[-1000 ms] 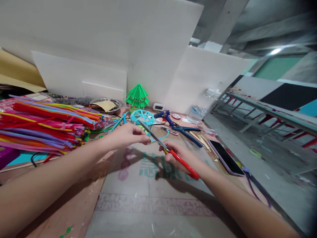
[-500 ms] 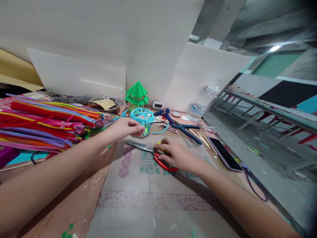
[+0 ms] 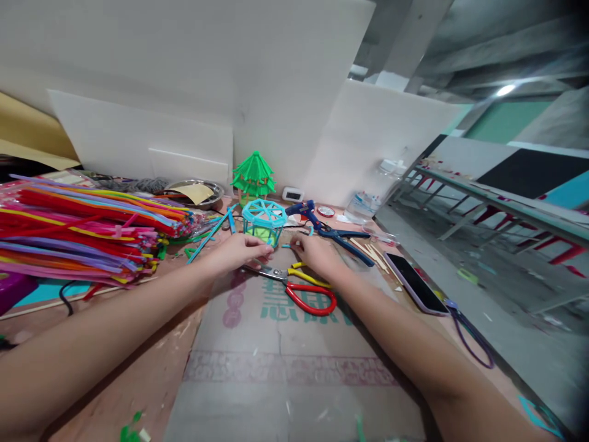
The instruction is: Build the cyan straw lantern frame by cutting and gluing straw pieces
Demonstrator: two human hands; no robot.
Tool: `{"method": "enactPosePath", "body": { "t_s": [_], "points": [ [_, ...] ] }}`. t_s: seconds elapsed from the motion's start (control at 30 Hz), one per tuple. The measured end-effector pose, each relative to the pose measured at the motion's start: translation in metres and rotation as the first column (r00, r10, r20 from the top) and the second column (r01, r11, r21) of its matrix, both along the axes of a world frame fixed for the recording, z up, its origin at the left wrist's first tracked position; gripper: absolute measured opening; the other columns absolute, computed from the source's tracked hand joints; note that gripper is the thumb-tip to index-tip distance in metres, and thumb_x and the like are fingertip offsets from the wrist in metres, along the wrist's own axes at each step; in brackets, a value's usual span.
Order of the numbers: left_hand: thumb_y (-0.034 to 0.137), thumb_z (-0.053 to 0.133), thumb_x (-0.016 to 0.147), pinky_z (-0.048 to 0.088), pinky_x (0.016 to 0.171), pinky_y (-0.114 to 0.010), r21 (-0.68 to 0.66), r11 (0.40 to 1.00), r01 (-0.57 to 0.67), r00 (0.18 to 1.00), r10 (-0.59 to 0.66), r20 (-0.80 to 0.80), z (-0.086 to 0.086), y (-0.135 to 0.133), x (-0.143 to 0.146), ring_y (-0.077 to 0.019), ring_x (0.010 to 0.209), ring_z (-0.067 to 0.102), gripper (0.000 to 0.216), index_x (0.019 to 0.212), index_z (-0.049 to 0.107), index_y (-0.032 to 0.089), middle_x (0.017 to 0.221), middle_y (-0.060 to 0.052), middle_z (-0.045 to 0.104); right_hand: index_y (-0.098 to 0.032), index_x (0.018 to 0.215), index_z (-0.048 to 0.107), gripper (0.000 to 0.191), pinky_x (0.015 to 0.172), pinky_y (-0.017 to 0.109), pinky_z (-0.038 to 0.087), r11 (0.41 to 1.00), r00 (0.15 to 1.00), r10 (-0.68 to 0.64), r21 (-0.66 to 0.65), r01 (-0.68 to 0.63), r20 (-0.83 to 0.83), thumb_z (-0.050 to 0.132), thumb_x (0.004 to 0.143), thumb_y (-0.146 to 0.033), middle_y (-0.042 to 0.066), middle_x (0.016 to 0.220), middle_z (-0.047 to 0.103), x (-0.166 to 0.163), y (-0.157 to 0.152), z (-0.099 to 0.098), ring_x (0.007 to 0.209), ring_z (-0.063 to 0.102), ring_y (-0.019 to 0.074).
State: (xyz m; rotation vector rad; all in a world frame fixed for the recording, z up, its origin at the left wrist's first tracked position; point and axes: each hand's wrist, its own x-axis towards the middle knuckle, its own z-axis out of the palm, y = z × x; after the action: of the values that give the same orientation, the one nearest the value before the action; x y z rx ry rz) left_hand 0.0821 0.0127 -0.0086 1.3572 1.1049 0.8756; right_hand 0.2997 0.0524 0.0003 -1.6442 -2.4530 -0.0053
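Observation:
My left hand point(image 3: 243, 253) is closed in a pinch, with a short light-blue piece of pipe cleaner point(image 3: 270, 242) at the fingertips. Just behind it stands a light-blue openwork frame point(image 3: 264, 212) with a spoked top and a yellow-green base. My right hand point(image 3: 317, 253) has its fingers pinched on a curved light-blue pipe cleaner point(image 3: 286, 246), which is partly hidden by the hand. Between my wrists, scissors point(image 3: 277, 274) with one red and one yellow handle lie on the printed cardboard point(image 3: 276, 393), their blade tips under my left hand.
A green-roofed model point(image 3: 254, 175) stands against the white board. Bundled pipe cleaners point(image 3: 83, 227) fill the left side. A glue gun point(image 3: 309, 213), blue-handled pliers point(image 3: 347, 240), wooden sticks point(image 3: 372, 255), a phone point(image 3: 416, 282) and a clear plastic bottle point(image 3: 368, 199) lie or stand at right.
My right hand has let go of the scissors and moved forward to the curved light-blue pipe cleaner. My left hand has shifted slightly nearer and right, staying by the blue frame.

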Motion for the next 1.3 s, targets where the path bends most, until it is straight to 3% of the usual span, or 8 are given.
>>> {"method": "enactPosePath", "body": {
  "t_s": [0.17,0.27,0.37,0.5,0.67,0.77,0.9,1.3],
  "points": [
    [0.05,0.072,0.07,0.051,0.059,-0.025,-0.044,0.999,0.02,0.998,-0.017,0.058,-0.002,-0.003,0.005,-0.0123,0.062,0.062,0.041,0.087,0.068,0.013,0.087,-0.009,0.07,-0.019,0.101,0.06,0.018,0.07,0.027,0.045,0.992,0.955,0.114,0.08,-0.095,-0.274,0.047,0.091,-0.028,0.005,0.085,0.07,0.0,-0.026,0.0,0.076,0.065,0.0177],
    [0.049,0.07,0.072,0.051,0.059,-0.024,-0.005,0.999,0.045,0.998,-0.045,0.05,-0.008,-0.003,0.008,-0.0125,0.062,0.063,0.039,0.085,0.067,0.013,0.081,-0.006,0.069,-0.02,0.094,0.061,0.017,0.074,0.027,0.048,0.979,0.774,0.185,0.044,-0.2,-0.605,0.051,0.089,-0.034,0.004,0.086,0.07,-0.005,-0.042,-0.004,0.08,0.066,0.0169],
    [0.05,0.067,0.075,0.051,0.057,-0.024,0.023,0.997,0.077,0.997,-0.078,0.03,-0.012,-0.005,0.01,-0.0127,0.062,0.063,0.039,0.087,0.068,0.013,0.08,-0.006,0.069,-0.019,0.087,0.06,0.017,0.073,0.027,0.051,0.968,0.557,0.086,-0.063,-0.243,-0.826,0.057,0.086,-0.035,0.004,0.085,0.07,-0.013,-0.048,-0.012,0.081,0.068,0.0171],
    [0.047,0.066,0.077,0.051,0.06,-0.023,0.032,0.995,0.097,0.995,-0.097,-0.016,-0.013,-0.007,0.013,-0.0131,0.065,0.063,0.035,0.086,0.069,0.013,0.078,-0.006,0.069,-0.02,0.089,0.053,0.02,0.064,0.025,0.05,0.966,0.387,-0.006,-0.106,-0.237,-0.922,0.064,0.08,-0.035,0.001,0.076,0.068,-0.017,-0.048,-0.016,0.073,0.067,0.0164],
    [0.044,0.064,0.079,0.049,0.062,-0.021,0.096,0.99,0.103,0.992,-0.096,-0.082,-0.013,-0.007,0.015,-0.0112,0.065,0.061,0.031,0.082,0.071,0.014,0.076,-0.004,0.07,-0.025,0.115,0.046,0.048,0.063,0.026,0.05,0.938,0.293,-0.128,-0.212,-0.273,-0.947,0.069,0.075,-0.037,-0.002,0.073,0.069,-0.016,-0.05,-0.015,0.07,0.067,0.0167],
    [0.042,0.064,0.08,0.048,0.06,-0.02,0.106,0.99,0.096,0.992,-0.086,-0.093,-0.014,-0.006,0.015,-0.0098,0.062,0.059,0.029,0.08,0.07,0.014,0.075,-0.003,0.07,-0.022,0.096,0.055,0.035,0.064,0.028,0.051,0.911,0.228,-0.194,-0.261,-0.32,-0.954,0.072,0.071,-0.04,-0.001,0.071,0.069,-0.017,-0.049,-0.017,0.069,0.067,0.0174],
    [0.042,0.065,0.078,0.047,0.056,-0.02,0.087,0.991,0.104,0.993,-0.098,-0.072,-0.013,-0.006,0.015,-0.0098,0.059,0.058,0.029,0.08,0.07,0.013,0.072,-0.004,0.069,-0.02,0.072,0.054,0.028,0.07,0.03,0.052,0.881,0.188,-0.238,-0.294,-0.371,-0.953,0.075,0.067,-0.038,0.0,0.078,0.07,-0.017,-0.045,-0.019,0.074,0.067,0.0171],
    [0.039,0.062,0.081,0.044,0.053,-0.019,0.14,0.981,0.135,0.984,-0.117,-0.133,-0.011,-0.01,0.016,-0.0086,0.057,0.056,0.027,0.078,0.071,0.014,0.069,-0.002,0.068,-0.019,0.077,0.061,0.023,0.064,0.028,0.05,0.875,0.321,-0.198,-0.315,-0.367,-0.926,0.073,0.069,-0.038,-0.001,0.068,0.065,-0.018,-0.045,-0.019,0.064,0.061,0.0145]
  ]
}}
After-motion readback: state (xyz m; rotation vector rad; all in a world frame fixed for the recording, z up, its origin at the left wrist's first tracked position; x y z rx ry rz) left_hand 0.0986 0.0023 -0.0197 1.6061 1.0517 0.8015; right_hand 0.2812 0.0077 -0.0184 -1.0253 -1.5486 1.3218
